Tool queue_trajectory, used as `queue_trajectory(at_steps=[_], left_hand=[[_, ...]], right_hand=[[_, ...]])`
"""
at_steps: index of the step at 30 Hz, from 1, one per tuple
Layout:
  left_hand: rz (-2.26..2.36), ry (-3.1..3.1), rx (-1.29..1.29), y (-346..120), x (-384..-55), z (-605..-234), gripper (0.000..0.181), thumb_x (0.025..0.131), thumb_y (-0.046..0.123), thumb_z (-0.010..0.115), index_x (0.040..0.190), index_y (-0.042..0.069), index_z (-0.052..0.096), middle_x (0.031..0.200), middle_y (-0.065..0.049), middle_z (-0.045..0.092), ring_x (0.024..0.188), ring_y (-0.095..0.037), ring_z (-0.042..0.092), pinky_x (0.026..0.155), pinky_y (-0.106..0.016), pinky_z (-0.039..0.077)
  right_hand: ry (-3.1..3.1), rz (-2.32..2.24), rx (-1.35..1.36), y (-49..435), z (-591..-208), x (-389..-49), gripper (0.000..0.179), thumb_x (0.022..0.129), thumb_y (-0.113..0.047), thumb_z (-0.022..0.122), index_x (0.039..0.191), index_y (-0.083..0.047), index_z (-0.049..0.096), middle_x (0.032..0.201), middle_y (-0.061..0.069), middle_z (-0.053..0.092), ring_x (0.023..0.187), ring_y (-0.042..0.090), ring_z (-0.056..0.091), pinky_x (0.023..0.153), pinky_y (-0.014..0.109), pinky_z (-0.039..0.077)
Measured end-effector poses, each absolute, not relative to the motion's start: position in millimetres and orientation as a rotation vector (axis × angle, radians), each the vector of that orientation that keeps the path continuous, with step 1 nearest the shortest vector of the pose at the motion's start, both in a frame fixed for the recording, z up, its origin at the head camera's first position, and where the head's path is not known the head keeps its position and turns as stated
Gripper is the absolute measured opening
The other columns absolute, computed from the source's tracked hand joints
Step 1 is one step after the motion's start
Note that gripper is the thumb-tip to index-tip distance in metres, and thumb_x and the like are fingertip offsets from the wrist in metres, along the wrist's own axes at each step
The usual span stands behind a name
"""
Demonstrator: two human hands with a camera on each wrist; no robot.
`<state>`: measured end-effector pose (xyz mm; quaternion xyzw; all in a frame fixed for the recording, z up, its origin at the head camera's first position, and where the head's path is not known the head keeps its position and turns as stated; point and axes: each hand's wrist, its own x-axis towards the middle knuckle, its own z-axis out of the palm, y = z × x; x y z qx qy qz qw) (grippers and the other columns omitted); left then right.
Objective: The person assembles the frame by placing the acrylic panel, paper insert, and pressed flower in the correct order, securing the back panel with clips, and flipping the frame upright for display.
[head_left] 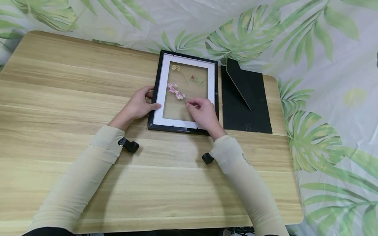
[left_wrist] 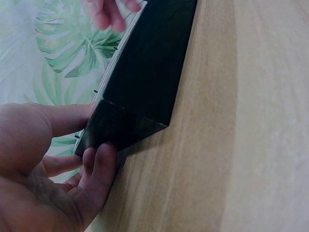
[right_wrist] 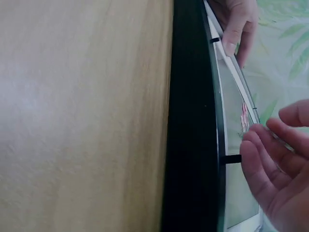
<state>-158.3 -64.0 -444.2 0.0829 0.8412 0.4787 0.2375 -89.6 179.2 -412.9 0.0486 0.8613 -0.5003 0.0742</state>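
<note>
Sprig of pink blossom, slightly above centre of the head view, looks feather-light and brittle, best held by its stem, where the right hand pinches; the left hand grips the black photo frame, probably stiff, safest handled by its rim.

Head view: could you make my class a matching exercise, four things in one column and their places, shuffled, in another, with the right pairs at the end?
Things
1. Pink flower
2. Yellow flower
3. Black board
4. Left hand

Places
A. On the table, to the right of the frame
B. Holding the left side of the frame
C. Near the upper left corner of the frame's opening
D. Right beside the tips of the right hand

Pairs: 1-D, 2-C, 3-A, 4-B
</note>
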Motion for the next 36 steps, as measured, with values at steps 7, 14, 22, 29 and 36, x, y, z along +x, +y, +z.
queue_trajectory(at_steps=[7,14,22,29,36], left_hand=[[1.311,2.311,0.226,-62.9,-157.2,-444.4,0.081,0.092,0.008,0.073,0.159,0.008,0.026,0.134,-0.021,0.046,0.098,-0.031,0.056,0.062,-0.036,0.058],[1.311,2.315,0.237,-62.3,-157.7,-443.3,0.082,0.092,0.008,0.073,0.159,0.008,0.025,0.133,-0.021,0.046,0.098,-0.031,0.056,0.062,-0.036,0.058],[1.318,2.321,0.238,-63.8,-159.0,-443.1,0.081,0.092,0.008,0.072,0.159,0.007,0.025,0.132,-0.021,0.046,0.096,-0.03,0.057,0.061,-0.035,0.058],[1.318,2.322,0.234,-64.0,-158.1,-442.1,0.081,0.092,0.008,0.073,0.158,0.007,0.026,0.133,-0.021,0.046,0.097,-0.03,0.056,0.062,-0.035,0.058],[1.331,2.318,0.241,-63.4,-157.4,-444.5,0.08,0.092,0.007,0.073,0.158,0.007,0.027,0.13,-0.021,0.048,0.097,-0.03,0.056,0.062,-0.035,0.058]], right_hand=[[2.609,-1.313,-0.059,174.7,-409.5,-93.8,0.026,0.101,-0.016,0.06,0.123,-0.009,0.071,0.125,0.002,0.067,0.116,0.015,0.058,0.094,0.033,0.049],[2.617,-1.247,0.012,175.2,-406.5,-94.1,0.03,0.101,-0.018,0.061,0.127,-0.005,0.068,0.13,0.005,0.066,0.117,0.02,0.059,0.095,0.035,0.05],[2.531,-1.392,0.135,175.4,-402.1,-93.6,0.033,0.101,-0.021,0.061,0.129,-0.006,0.067,0.134,0.005,0.063,0.115,0.018,0.059,0.093,0.034,0.051],[2.664,-1.346,0.025,183.7,-403.1,-96.0,0.031,0.102,-0.012,0.054,0.13,-0.006,0.065,0.13,0.005,0.063,0.119,0.018,0.057,0.1,0.035,0.047],[2.62,-1.12,-0.131,178.1,-405.0,-101.7,0.039,0.104,-0.009,0.048,0.142,-0.01,0.056,0.146,0.007,0.054,0.138,0.02,0.044,0.113,0.04,0.037]])
